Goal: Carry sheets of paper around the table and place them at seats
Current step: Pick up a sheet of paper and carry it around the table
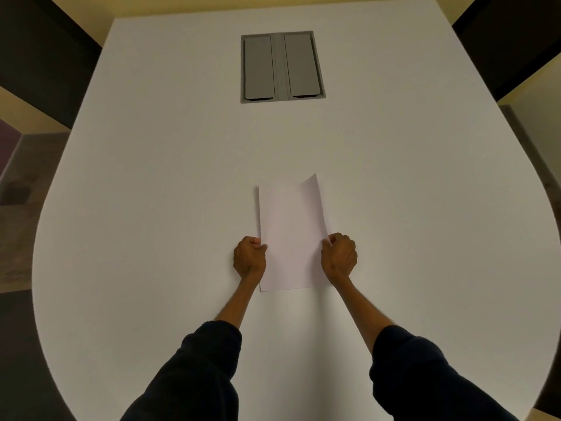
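A white sheet of paper [291, 235] lies lengthwise over the white table [151, 177], in front of me at the middle. Its far right corner curls upward. My left hand [249, 259] pinches the sheet's left edge with closed fingers. My right hand [339, 255] grips the right edge the same way. Both forearms in dark sleeves reach in from the bottom of the view. Whether more than one sheet is in the stack I cannot tell.
A grey recessed cable box with two closed flaps [281, 67] sits in the table's far middle. The table edge curves round on both sides near me. Dark wall panels [36, 56] and floor lie beyond it.
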### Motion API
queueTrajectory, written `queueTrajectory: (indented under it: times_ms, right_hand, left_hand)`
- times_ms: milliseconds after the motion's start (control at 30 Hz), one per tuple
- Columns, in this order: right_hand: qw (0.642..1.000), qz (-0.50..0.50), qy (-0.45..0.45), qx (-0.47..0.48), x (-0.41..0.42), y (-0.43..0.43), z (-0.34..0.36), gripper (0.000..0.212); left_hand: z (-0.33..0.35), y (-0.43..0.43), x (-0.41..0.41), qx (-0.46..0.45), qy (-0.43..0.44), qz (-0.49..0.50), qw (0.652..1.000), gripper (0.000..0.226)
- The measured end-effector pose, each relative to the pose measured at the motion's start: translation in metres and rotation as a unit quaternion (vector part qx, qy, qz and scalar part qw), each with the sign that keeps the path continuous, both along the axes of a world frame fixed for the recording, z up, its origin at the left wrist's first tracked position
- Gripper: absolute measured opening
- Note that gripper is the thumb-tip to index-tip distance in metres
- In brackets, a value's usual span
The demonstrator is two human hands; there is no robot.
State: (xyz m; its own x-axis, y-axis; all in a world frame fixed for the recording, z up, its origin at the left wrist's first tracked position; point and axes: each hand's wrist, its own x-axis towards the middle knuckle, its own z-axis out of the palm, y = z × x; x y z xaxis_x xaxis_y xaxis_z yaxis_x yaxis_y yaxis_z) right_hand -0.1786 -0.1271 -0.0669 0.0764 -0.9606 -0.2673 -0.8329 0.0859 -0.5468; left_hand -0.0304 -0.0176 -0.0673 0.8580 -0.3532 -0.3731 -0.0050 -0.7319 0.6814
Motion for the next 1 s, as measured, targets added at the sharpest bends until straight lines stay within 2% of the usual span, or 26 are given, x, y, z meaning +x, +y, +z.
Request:
queueTrajectory:
  times_ms: [267, 400, 467, 600, 733, 1000]
  right_hand:
    - [0.992, -0.046, -0.107, 0.053, 0.0, -0.002, -0.004, 0.015]
    - [0.988, -0.039, -0.148, 0.025, -0.002, -0.002, -0.002, 0.042]
    - [0.985, -0.037, -0.17, 0.024, -0.003, -0.002, 0.0, 0.046]
    - [0.976, -0.04, -0.21, 0.048, -0.006, -0.005, 0.001, 0.042]
    - [0.961, -0.055, -0.26, 0.072, -0.01, -0.006, 0.005, 0.032]
    - [0.948, -0.07, -0.299, 0.081, -0.015, 0.002, 0.031, 0.031]
  left_hand:
    - [-0.001, -0.002, 0.01, -0.014, 0.03, 0.054, 0.998, 0.015]
    - [0.002, -0.001, 0.014, -0.012, 0.025, 0.05, 0.998, 0.028]
    - [0.003, -0.001, 0.014, -0.014, 0.011, 0.04, 0.999, 0.033]
    - [0.005, -0.003, 0.015, -0.006, -0.013, 0.03, 0.999, 0.035]
    - [0.011, -0.004, 0.018, -0.001, -0.03, 0.039, 0.999, 0.027]
    - [0.037, -0.004, 0.02, -0.006, -0.036, 0.046, 0.998, 0.023]
